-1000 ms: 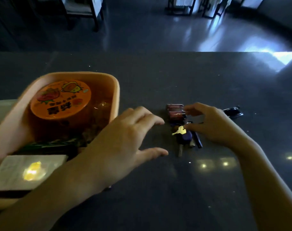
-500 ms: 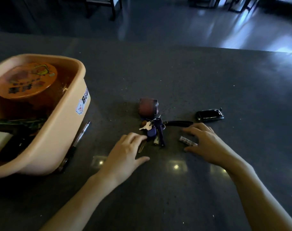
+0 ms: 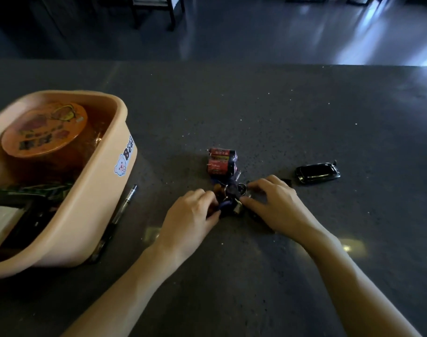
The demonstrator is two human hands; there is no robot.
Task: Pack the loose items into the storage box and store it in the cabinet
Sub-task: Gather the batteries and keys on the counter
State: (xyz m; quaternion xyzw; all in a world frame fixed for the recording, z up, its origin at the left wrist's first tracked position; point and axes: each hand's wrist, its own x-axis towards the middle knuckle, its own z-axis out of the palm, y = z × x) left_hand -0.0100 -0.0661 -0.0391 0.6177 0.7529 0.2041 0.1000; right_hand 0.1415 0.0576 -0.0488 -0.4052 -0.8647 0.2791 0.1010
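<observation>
Nearest the viewer, both forearms reach in over the dark speckled countertop [image 3: 231,276] and meet at a bunch of keys [image 3: 230,199], which serves as the landmark here. The left hand [image 3: 190,215] closes on the bunch from its left with fingertips pinched narrow against the fobs, and the right hand [image 3: 273,203] closes from its right, fingers curled over the ring; the light is poor, so whether either hand has the keys lifted or only gathered against the surface is hard to tell. To do this step well, the person would best sweep the loose blades and fobs into one compact cluster, take it firmly in one hand, and carry it left without letting a key trail and catch. Left of the keys a pen [image 3: 120,212] lies on the counter just beside the wall of the peach storage box [image 3: 95,190], which already holds an orange round tin [image 3: 44,130] and some flat packets. Just beyond the keys sits a shrink-wrapped pack of red batteries [image 3: 221,161], touching or almost touching the bunch. Beyond and to the right of the keys lies a black car key fob [image 3: 317,171], apart from the rest. All three await packing, and no cabinet is in view.
</observation>
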